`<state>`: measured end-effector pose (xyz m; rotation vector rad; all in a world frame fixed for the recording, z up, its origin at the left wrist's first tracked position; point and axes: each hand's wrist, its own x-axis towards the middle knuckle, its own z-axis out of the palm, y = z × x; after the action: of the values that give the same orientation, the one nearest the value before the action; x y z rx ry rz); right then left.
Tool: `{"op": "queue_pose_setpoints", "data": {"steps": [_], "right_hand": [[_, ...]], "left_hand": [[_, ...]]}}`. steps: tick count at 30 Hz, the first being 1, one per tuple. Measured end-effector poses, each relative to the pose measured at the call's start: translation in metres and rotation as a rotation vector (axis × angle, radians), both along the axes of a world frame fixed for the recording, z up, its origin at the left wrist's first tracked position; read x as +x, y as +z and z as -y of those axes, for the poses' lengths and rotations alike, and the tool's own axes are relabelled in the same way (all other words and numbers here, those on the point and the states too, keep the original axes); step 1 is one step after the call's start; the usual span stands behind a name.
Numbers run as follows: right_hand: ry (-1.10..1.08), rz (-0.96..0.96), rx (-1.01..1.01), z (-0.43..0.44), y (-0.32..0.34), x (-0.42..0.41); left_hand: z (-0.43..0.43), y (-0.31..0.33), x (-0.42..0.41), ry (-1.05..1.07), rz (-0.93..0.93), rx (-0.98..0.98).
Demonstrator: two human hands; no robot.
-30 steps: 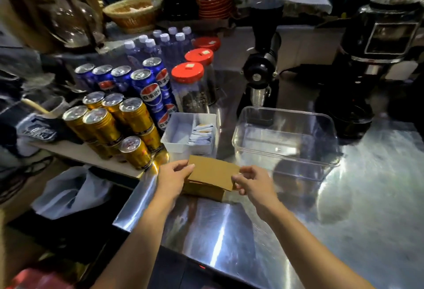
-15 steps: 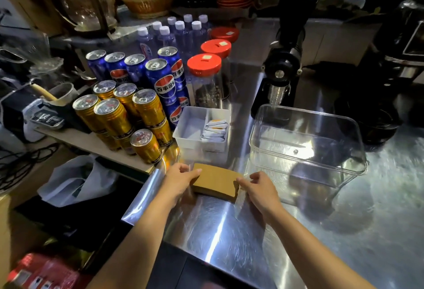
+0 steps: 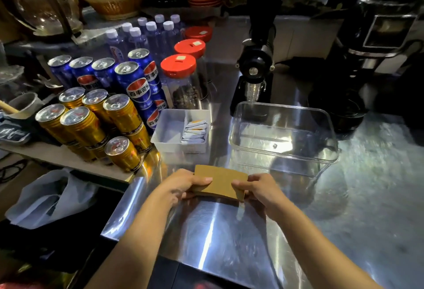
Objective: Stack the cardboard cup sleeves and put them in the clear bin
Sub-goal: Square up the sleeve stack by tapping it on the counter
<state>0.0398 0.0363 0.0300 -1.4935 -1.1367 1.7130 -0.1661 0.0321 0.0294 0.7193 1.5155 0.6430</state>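
A flat stack of brown cardboard cup sleeves (image 3: 220, 180) is held between both hands just above the steel counter (image 3: 229, 238). My left hand (image 3: 181, 185) grips its left end, thumb on top. My right hand (image 3: 259, 188) grips its right end the same way. The clear bin (image 3: 321, 164) stands open and empty on the counter, just beyond and to the right of the stack.
A small white tray (image 3: 169, 132) with sachets sits left of the bin. Gold cans (image 3: 87, 125) and blue cans (image 3: 135, 82) crowd a board at left. Red-lidded jars (image 3: 181, 68), a black grinder (image 3: 254, 63) and a coffee machine (image 3: 378, 47) stand behind.
The sleeve stack has been squared up and pulled slightly toward me; both hands now pinch its ends with thumbs on top. The head view has shifted closer and lower.
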Motion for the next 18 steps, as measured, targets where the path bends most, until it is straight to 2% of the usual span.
{"op": "queue_pose_setpoints", "data": {"steps": [5,9,13,18], "right_hand": [[-0.114,-0.055,0.041,0.006,0.001,0.066],[-0.202,0.052,0.226,0.017,-0.003,0.108],[-0.212,0.171,0.362,0.028,-0.012,0.134],[-0.243,0.124,0.381,0.037,-0.028,0.138]], "left_hand": [[-0.002,0.005,0.064,-0.135,0.041,0.116],[-0.001,-0.002,0.107,-0.21,0.078,0.272],[0.004,-0.018,0.134,-0.245,-0.021,0.457],[0.009,-0.034,0.142,-0.28,-0.11,0.562]]}}
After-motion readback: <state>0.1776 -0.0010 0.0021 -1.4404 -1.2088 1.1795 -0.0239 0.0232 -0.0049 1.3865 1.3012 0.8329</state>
